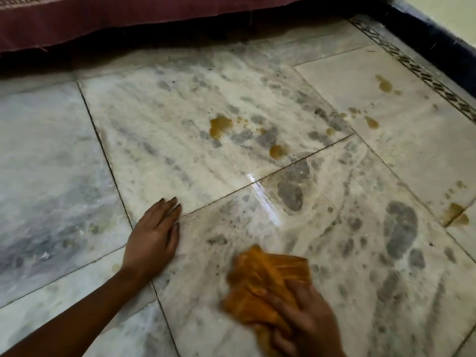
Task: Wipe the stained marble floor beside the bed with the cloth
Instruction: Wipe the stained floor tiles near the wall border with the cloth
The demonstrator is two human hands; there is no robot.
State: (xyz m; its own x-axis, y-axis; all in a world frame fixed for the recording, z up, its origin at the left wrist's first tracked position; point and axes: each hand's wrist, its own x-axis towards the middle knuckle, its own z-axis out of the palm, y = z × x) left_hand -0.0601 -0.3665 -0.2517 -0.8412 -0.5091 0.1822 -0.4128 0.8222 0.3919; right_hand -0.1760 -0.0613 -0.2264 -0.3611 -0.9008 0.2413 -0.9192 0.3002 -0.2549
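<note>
An orange cloth (262, 284) lies bunched on the marble floor (180, 155) at the bottom centre, blurred by motion. My right hand (306, 320) presses down on its near edge and grips it. My left hand (154, 233) rests flat on the floor to the left, fingers together, holding nothing. Brown-yellow stains sit further out: a large stain (219, 126) in the middle, a smaller blob (278, 151) beside it, a stain (383, 85) and another stain (371, 122) at the upper right, and a stain (454, 215) at the right edge. A wet shiny streak (265, 199) lies ahead of the cloth.
The bed's maroon cover (103, 19) hangs along the top, with dark shadow under it. A dark skirting board (432, 34) and a patterned tile border (422, 70) run down the right side. Grey mottled marble spreads left and right of my hands.
</note>
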